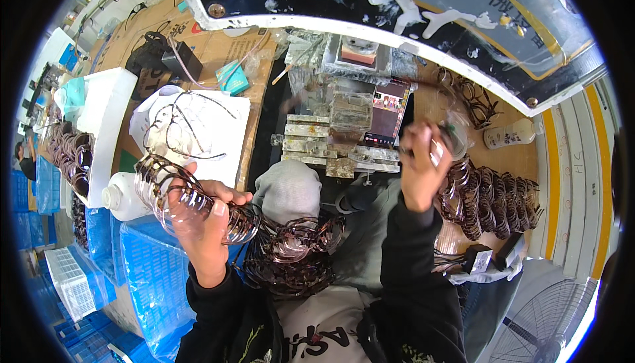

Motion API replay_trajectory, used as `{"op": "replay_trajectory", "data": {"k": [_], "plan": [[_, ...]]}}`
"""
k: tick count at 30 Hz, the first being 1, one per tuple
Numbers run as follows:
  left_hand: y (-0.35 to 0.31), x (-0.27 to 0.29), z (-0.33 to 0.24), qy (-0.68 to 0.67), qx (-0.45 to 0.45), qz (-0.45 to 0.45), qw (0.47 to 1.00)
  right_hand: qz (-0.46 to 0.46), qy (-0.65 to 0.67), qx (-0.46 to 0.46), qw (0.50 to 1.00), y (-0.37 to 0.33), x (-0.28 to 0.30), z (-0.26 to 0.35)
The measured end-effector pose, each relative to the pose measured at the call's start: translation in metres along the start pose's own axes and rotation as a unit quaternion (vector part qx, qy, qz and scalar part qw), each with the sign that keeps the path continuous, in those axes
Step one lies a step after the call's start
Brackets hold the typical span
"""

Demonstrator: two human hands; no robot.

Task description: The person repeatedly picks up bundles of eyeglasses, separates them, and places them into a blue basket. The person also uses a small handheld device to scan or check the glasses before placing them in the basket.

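Note:
My left hand (205, 221) is wrapped round a row of nested brown eyeglass frames (162, 178), thumb on top. More dark brown eyeglass frames (291, 257) lie heaped on my lap, below a grey-covered knee (288, 191). My right hand (423, 161) is raised right of the metal fixture, its fingers curled and partly blurred. Something small and pale shows at its fingers, too unclear to name. Beside it is a clear, round-rimmed container (453, 139). The metal fixture (307, 139), with stacked blocks, stands in front of me, and a lit phone (388, 112) rests against it.
Rows of eyeglass frames (493, 201) stand on the right of the bench, near a white bottle (512, 133). At left are white paper (228, 128) with loose frames, a white jug (126, 196) and a blue crate (155, 283). A machine panel (370, 6) overhangs the back.

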State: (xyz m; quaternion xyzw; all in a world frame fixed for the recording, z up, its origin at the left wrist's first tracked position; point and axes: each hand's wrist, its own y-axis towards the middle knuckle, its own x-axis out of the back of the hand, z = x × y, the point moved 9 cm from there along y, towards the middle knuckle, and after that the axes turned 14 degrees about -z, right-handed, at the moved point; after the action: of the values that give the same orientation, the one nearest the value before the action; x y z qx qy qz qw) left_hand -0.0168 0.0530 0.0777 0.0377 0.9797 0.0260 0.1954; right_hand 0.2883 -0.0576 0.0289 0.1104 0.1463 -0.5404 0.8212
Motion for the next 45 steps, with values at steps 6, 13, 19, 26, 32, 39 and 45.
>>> {"op": "replay_trajectory", "data": {"k": [6,13,19,26,32,39,45], "plan": [[-0.002,0.005,-0.001,-0.024,-0.007,0.006,1.0,0.018,-0.006,0.06,0.998,0.033,-0.035,-0.039],[-0.003,0.004,0.012,0.029,0.056,-0.034,0.997,0.007,-0.041,0.124,0.991,0.033,-0.031,-0.04],[-0.007,-0.002,0.022,-0.086,0.152,-0.07,0.982,-0.041,0.099,0.068,0.992,-0.013,-0.006,-0.027],[-0.017,-0.015,0.033,-0.124,0.228,-0.01,0.966,0.118,-0.253,0.42,0.863,-0.122,-0.045,0.046],[-0.022,-0.035,0.012,-0.132,0.055,0.081,0.986,0.235,-0.228,0.437,0.838,-0.163,-0.075,0.046],[-0.025,-0.037,0.002,-0.068,-0.026,0.102,0.992,0.307,-0.234,0.404,0.829,-0.168,-0.087,0.045],[-0.01,-0.009,-0.012,-0.108,-0.019,0.043,0.993,0.339,-0.406,0.205,0.824,-0.107,-0.052,0.005]]}}
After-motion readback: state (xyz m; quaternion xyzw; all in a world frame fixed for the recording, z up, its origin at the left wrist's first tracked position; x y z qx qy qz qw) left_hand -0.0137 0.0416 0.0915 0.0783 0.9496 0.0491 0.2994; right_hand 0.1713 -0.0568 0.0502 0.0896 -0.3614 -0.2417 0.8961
